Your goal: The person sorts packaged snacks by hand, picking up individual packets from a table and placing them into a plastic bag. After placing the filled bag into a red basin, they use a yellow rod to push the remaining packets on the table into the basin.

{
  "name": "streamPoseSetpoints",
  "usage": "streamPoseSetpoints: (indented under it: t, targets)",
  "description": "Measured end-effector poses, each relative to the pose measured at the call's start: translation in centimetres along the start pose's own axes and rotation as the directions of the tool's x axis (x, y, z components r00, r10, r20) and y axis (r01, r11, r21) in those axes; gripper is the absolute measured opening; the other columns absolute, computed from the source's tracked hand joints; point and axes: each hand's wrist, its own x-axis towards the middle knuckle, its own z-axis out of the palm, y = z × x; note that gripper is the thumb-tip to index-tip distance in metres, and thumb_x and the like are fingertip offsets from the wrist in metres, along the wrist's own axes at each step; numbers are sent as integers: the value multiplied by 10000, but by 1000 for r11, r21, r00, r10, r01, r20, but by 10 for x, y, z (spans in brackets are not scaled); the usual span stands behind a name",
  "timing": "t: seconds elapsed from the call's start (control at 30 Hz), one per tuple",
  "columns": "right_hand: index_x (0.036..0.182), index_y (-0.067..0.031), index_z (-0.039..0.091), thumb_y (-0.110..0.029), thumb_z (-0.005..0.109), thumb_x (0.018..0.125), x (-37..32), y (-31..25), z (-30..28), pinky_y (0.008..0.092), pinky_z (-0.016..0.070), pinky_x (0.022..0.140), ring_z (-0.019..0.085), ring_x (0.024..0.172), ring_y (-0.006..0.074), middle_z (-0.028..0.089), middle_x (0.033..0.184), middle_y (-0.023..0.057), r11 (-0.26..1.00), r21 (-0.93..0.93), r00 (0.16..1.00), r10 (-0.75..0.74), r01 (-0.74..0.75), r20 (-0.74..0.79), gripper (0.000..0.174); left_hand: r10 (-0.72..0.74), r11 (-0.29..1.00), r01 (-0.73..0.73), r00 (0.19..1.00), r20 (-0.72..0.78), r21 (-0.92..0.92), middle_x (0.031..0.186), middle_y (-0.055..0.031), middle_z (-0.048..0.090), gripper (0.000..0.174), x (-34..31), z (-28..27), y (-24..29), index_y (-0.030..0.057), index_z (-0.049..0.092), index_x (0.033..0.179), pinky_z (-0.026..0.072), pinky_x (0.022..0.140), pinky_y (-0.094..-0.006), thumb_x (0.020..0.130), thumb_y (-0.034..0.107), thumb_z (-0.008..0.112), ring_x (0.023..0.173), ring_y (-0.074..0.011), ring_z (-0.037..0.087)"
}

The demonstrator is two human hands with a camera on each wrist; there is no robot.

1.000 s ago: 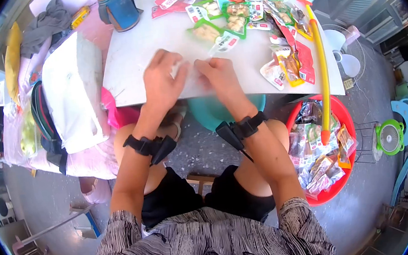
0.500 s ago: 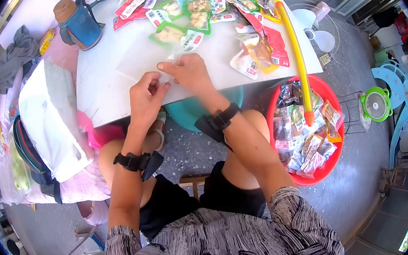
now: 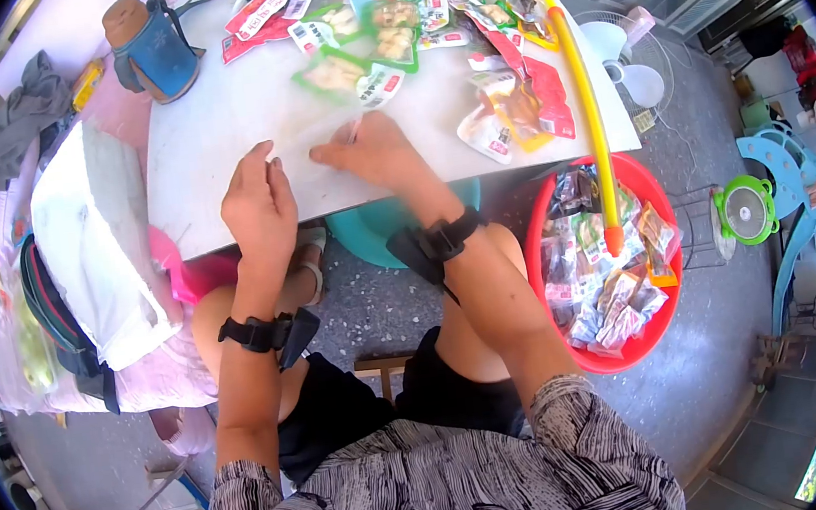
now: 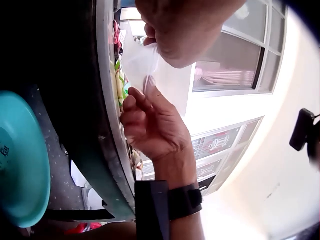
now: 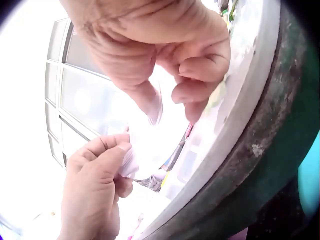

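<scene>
A thin clear plastic bag (image 4: 140, 62) spans the gap between both hands over the table's near edge. My left hand (image 3: 260, 206) pinches one edge of it between thumb and fingertips, as the right wrist view shows. The right hand (image 3: 371, 153) holds the other side with its thumb against the film and its fingers curled. Just beyond the hands, on the white table (image 3: 214, 146), lie green-edged food packets (image 3: 332, 74) with pale pieces inside. The bag is faint in the head view and washed out in the right wrist view.
More food packets (image 3: 513, 112) spread over the table's far and right side, beside a yellow tube (image 3: 583, 94). A blue flask (image 3: 154, 57) stands at the back left. Below are a red basin (image 3: 670, 215) of packets and a teal basin (image 3: 365, 235).
The head view has swung right since the first frame. Over the last half second my left hand has moved left, away from the right hand, which stays nearly in place.
</scene>
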Motion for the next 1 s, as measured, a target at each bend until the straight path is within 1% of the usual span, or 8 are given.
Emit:
streamPoseSetpoints:
  t: [0.07, 0.17, 0.37, 0.47, 0.67, 0.7, 0.8, 1.0]
  targets:
    - [748, 16, 658, -248, 760, 711, -5, -8, 3, 370, 497, 638, 645, 672, 267, 660, 712, 111, 990, -122, 930, -114, 76, -349, 285, 106, 990, -107, 994, 19, 87, 730, -131, 583, 200, -1, -3, 4, 16, 608, 1028, 460, 555, -328, 829, 7, 608, 597, -249, 564]
    - [825, -27, 675, -167, 694, 772, 3, -2, 3, 386, 499, 645, 644, 707, 293, 660, 786, 132, 965, -8, 810, -225, 262, -541, 151, 179, 972, -195, 976, 120, 133, 778, -134, 593, 235, -4, -7, 11, 25, 607, 1031, 470, 569, -356, 799, 22, 642, 629, -283, 575]
    - [883, -14, 673, -94, 632, 807, 8, 15, 19, 339, 504, 645, 650, 688, 278, 673, 832, 150, 881, -182, 821, -474, 437, -318, 118, 59, 981, -110, 952, 300, 157, 799, -146, 601, 213, -12, 2, 12, 28, 600, 979, 478, 590, -410, 778, 72, 654, 689, -324, 601]
    - [759, -48, 638, -58, 643, 755, 11, 17, 28, 420, 493, 619, 614, 678, 357, 647, 791, 142, 833, -185, 776, -554, 522, -302, 12, 11, 983, -63, 957, 292, 170, 793, -145, 597, 161, -12, 5, 1, 21, 595, 937, 476, 593, -415, 782, 54, 624, 691, -335, 602]
    - [1053, -33, 600, -118, 682, 758, 10, -2, 5, 397, 488, 795, 571, 995, 351, 628, 1047, 143, 718, -569, 627, -668, 400, -402, 318, -68, 992, 39, 967, 245, 122, 774, -147, 581, 123, -7, -1, -11, 15, 589, 902, 472, 606, -424, 779, 22, 590, 677, -350, 591]
    - [1179, -2, 528, -192, 695, 767, 14, 6, 2, 464, 437, 893, 481, 1143, 359, 568, 1195, 144, 734, -552, 708, -627, 395, -327, 483, -73, 994, 50, 968, 241, 100, 768, -148, 577, 121, -6, 0, -13, 16, 590, 900, 472, 609, -426, 779, 23, 591, 676, -352, 589]
    - [1188, -2, 526, -248, 703, 766, 18, 20, 7, 561, 386, 910, 475, 1157, 355, 535, 1255, 144, 672, -701, 820, -527, 239, -225, 520, -82, 992, 57, 969, 231, 114, 764, -152, 574, 109, -7, 4, -10, 19, 595, 887, 470, 619, -436, 778, 29, 589, 679, -359, 587]
    - [1175, -4, 540, -298, 723, 744, 7, 22, 1, 578, 349, 899, 461, 1180, 336, 519, 1285, 124, 605, -751, 870, -486, 266, -84, 553, -91, 985, 41, 949, 302, 168, 828, -163, 586, 140, -5, 7, -15, 19, 596, 914, 469, 627, -449, 774, 25, 584, 712, -365, 594]
